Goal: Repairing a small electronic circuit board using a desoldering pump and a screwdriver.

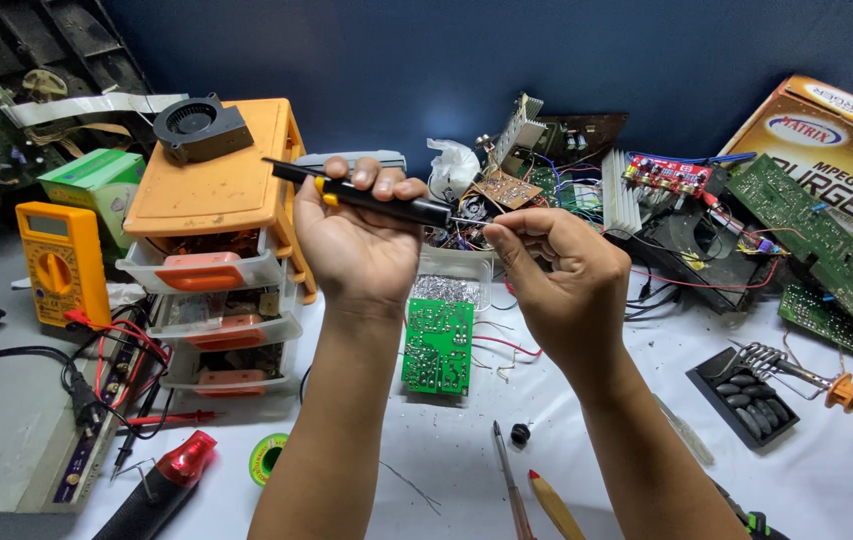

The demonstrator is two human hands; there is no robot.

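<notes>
Gripped in left hand (359,240), screwdriver (377,198); right hand (557,270) pinches its tip

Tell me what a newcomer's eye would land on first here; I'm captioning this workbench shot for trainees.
First, the two raised hands at centre: the left hand grips a black-handled screwdriver while the right hand pinches at its tip. Below them a green circuit board lies on the white table. At left stand an orange-topped drawer unit with a black fan on it, and a yellow multimeter.
</notes>
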